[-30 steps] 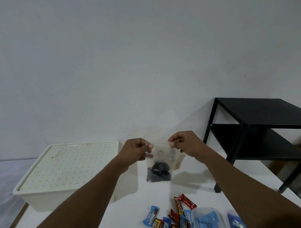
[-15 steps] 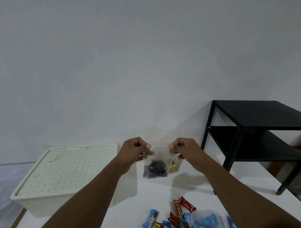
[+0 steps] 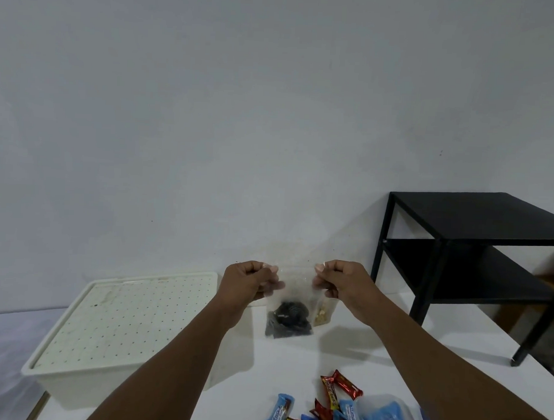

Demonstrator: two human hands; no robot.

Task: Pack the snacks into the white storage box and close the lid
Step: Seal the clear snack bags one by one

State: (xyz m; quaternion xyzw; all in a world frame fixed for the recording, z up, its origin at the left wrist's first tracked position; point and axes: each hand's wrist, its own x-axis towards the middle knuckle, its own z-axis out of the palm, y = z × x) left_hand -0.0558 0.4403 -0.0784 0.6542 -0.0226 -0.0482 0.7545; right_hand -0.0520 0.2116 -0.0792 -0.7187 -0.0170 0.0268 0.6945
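Two hands hold one clear plastic bag (image 3: 295,292) up by its top edge over the white table (image 3: 295,361). The left hand (image 3: 248,282) pinches the top left corner between curled fingers and thumb, and the right hand (image 3: 339,282) pinches the top right corner the same way. Dark cookies (image 3: 289,318) sag in the bag's bottom. The white storage box (image 3: 75,382) sits to the left, its dotted lid (image 3: 121,311) on. Wrapped snacks (image 3: 328,400) lie near the table's front edge, well apart from the box.
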